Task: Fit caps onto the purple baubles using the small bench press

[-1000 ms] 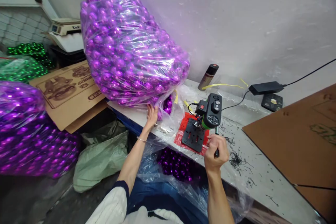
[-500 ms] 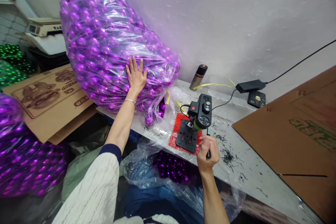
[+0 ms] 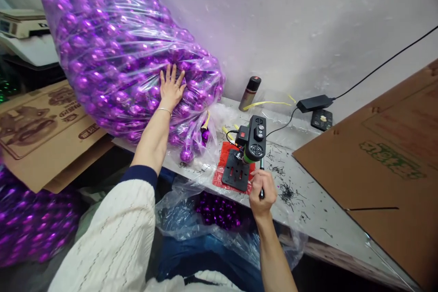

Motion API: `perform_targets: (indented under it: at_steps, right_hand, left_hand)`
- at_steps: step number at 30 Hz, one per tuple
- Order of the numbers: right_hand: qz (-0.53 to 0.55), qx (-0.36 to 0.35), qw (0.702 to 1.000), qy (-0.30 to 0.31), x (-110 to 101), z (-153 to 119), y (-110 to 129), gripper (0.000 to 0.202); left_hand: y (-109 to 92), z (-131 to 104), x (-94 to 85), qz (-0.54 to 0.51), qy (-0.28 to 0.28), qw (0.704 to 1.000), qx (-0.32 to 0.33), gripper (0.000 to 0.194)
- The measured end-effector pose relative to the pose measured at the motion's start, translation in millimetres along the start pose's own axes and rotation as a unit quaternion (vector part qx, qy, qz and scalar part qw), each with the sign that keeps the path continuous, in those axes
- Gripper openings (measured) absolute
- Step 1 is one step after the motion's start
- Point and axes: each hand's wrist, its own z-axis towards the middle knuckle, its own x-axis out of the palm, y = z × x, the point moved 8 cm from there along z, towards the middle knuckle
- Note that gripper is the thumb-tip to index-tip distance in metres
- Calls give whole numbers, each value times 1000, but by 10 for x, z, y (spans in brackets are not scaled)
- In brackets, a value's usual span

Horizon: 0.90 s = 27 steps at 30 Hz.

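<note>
My left hand (image 3: 171, 86) lies with fingers spread against a large clear plastic bag (image 3: 112, 50) full of shiny purple baubles. Near the bag's mouth sits a purple bauble (image 3: 186, 154), with yellow ribbon beside it. My right hand (image 3: 263, 191) is closed round the black-gripped lever (image 3: 262, 191) of a small black bench machine (image 3: 257, 138). The machine's slotted base plate (image 3: 235, 171) stands on a red plastic sheet (image 3: 219, 171). Below the table edge, more dark purple baubles (image 3: 219, 210) lie in an open clear bag over my lap.
A spray can (image 3: 250, 93) stands by the wall. The black power adapter (image 3: 315, 103) lies behind the machine, with its cable running right. Black scraps (image 3: 286, 190) litter the table. Large cardboard (image 3: 383, 169) leans at right; a flattened carton (image 3: 44, 132) is at left.
The view has shifted slightly to the right, so the scene sits further left. My left hand still rests on the bag, and my right hand still grips the lever.
</note>
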Motion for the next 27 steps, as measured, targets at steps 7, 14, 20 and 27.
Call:
perform_targets:
  at_steps: [7,14,20,27]
  right_hand:
    - [14,16,1000,-9,15,-14,-12,25]
    - [21,25,999,-10,10,-13,-22,24]
    - [24,14,1000,0,16,-19,-21,22]
    - [39,26,999,-8,31,-39,-48,23]
  left_hand:
    - [-159,-230,95,49,-19,999,-1,62]
    - [-91,-261,269,157,54,986,15,58]
    - [-579,-437,336,158,13,987,7,46]
    - [-734,-1706,901,139,304,928,166,21]
